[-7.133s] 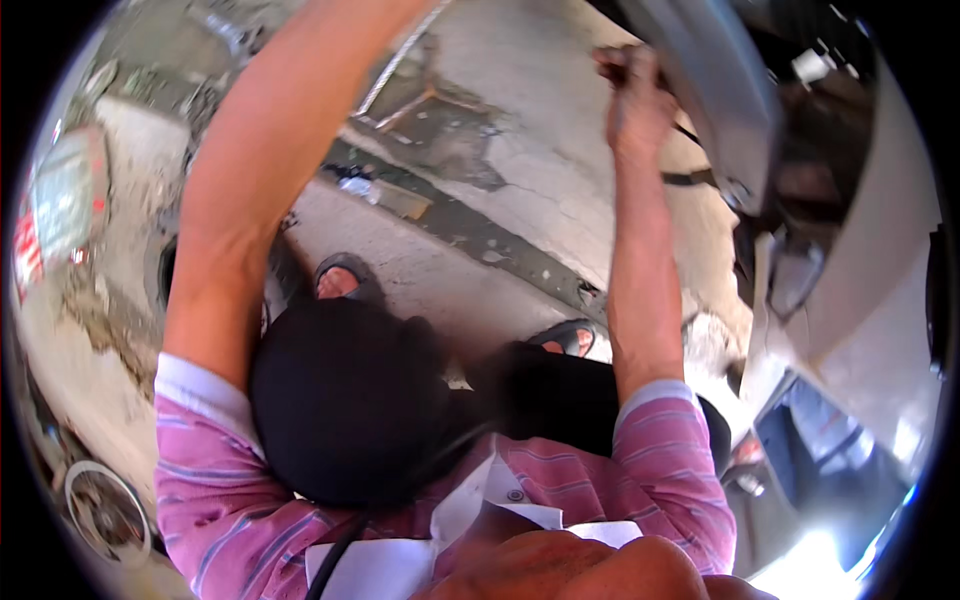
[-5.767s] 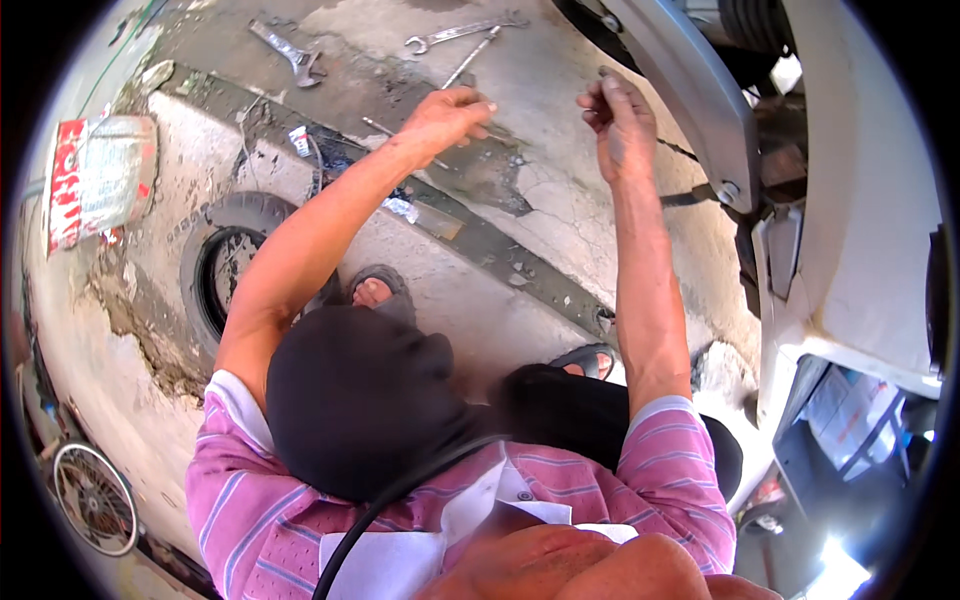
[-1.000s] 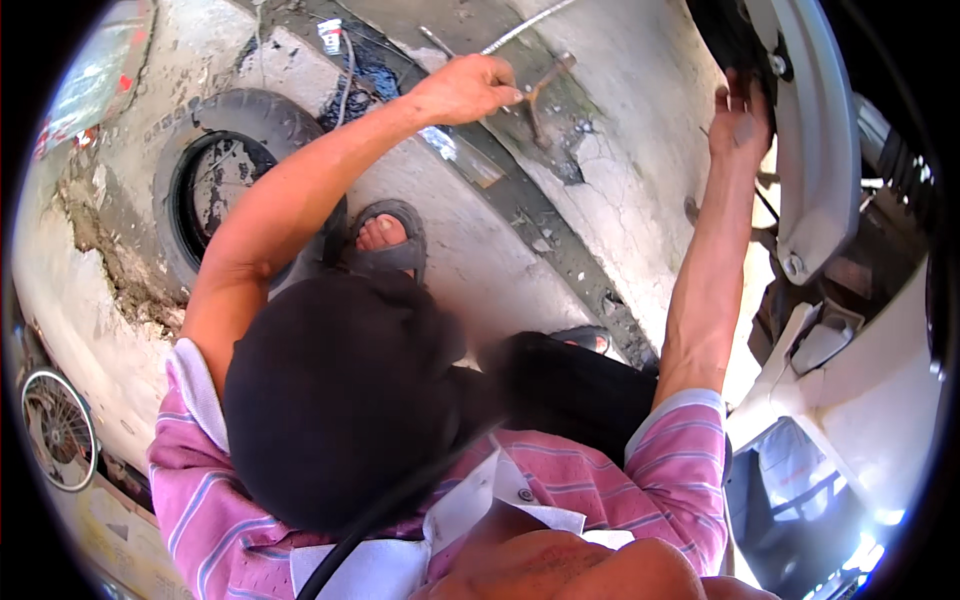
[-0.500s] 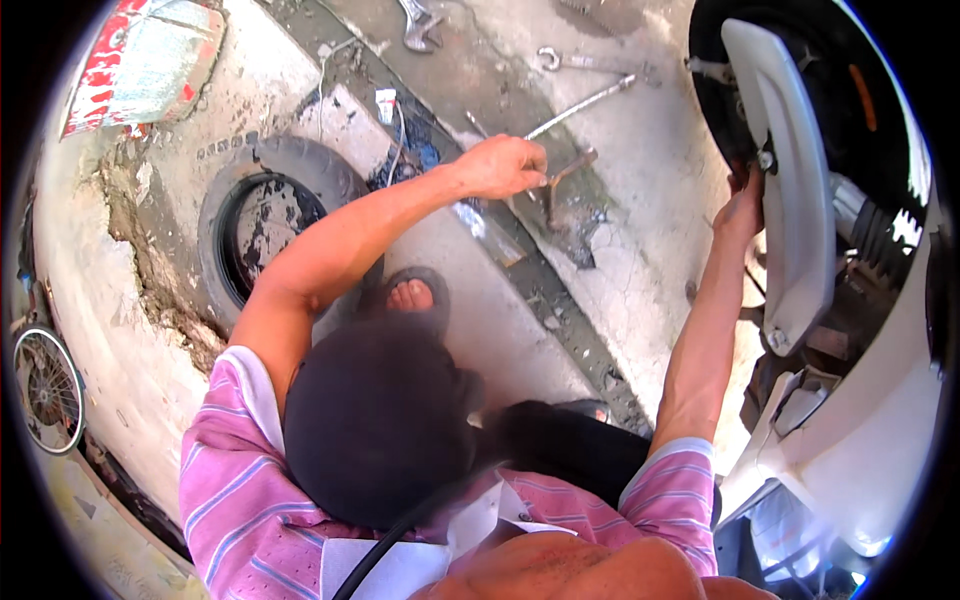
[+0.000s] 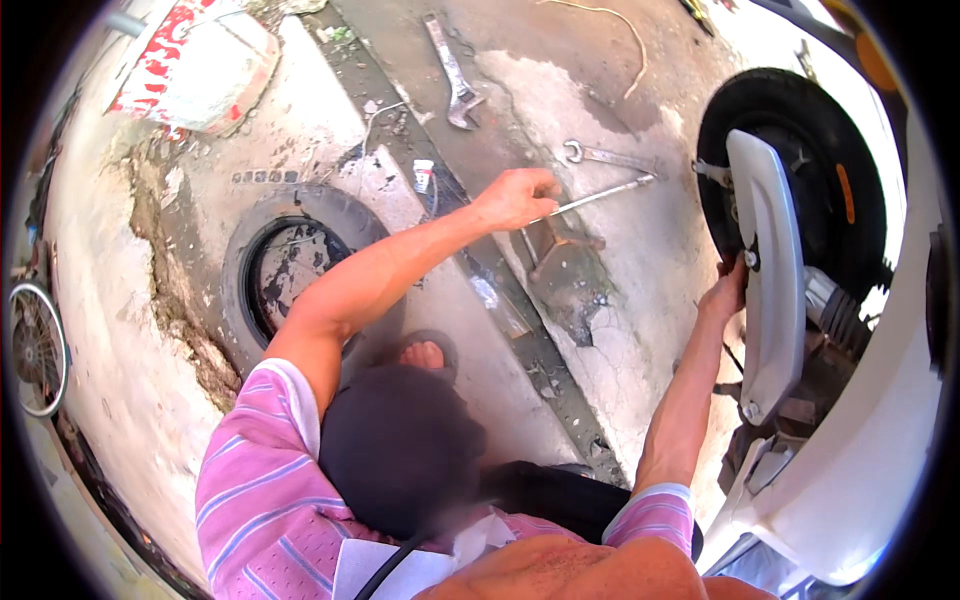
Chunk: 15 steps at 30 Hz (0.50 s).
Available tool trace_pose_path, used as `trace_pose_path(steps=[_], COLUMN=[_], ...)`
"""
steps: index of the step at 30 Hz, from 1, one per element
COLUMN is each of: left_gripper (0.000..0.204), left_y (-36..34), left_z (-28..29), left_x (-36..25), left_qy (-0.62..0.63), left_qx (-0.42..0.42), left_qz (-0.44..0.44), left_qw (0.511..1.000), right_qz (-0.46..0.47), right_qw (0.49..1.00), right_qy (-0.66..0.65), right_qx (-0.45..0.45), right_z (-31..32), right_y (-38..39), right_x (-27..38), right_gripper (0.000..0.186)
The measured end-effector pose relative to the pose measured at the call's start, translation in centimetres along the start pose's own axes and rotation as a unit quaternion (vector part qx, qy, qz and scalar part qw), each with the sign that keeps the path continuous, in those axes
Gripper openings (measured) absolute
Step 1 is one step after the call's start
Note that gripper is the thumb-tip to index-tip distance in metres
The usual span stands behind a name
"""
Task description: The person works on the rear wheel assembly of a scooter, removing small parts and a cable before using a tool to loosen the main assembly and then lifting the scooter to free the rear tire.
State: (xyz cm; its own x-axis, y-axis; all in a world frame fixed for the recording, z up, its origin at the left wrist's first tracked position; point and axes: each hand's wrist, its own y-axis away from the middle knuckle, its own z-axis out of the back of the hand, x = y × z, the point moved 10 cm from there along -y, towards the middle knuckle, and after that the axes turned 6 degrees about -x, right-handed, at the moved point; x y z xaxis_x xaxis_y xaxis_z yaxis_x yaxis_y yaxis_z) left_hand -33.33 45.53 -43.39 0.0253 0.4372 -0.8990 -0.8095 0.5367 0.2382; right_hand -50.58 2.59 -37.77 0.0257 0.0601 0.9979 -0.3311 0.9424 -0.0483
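My left hand hovers low over the concrete, its fingers curled at the near end of a long silver rod. What those fingers grip, if anything, is hidden. A rusty branched wrench is just below that hand. At the right, my right hand reaches to the edge of a long grey arm-like cover beside a black wheel on a vehicle. Its fingers bend up between cover and wheel, their tips out of sight. A combination wrench and an adjustable wrench lie farther off.
A loose tyre lies on the left, near my sandalled foot. Beyond it is a red-and-white scuffed panel. A small white tube rests by a strip of debris. White bodywork stands close at the right.
The view has tilted, so the scene sits lower. My left hand has moved farther away over the ground, toward the silver rod. My right hand stays by the grey cover.
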Motion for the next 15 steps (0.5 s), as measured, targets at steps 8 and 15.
trace_pose_path(steps=[8, 15], left_gripper=[0.040, 0.028], left_y=[1.2, 4.6], left_z=[4.8, 3.1], left_x=[-1.5, -2.1], left_qy=[0.046, 0.018], left_qx=[-0.173, -0.102], left_qz=[-0.097, -0.076], left_qw=[0.979, 0.992], right_qz=[-0.012, 0.005], right_qw=[0.999, 1.000], right_qy=[0.012, 0.009], right_qx=[-0.028, -0.015], right_z=[0.3, 0.2], right_y=[0.7, 0.7], right_x=[0.0, 1.4], right_gripper=[0.034, 0.041])
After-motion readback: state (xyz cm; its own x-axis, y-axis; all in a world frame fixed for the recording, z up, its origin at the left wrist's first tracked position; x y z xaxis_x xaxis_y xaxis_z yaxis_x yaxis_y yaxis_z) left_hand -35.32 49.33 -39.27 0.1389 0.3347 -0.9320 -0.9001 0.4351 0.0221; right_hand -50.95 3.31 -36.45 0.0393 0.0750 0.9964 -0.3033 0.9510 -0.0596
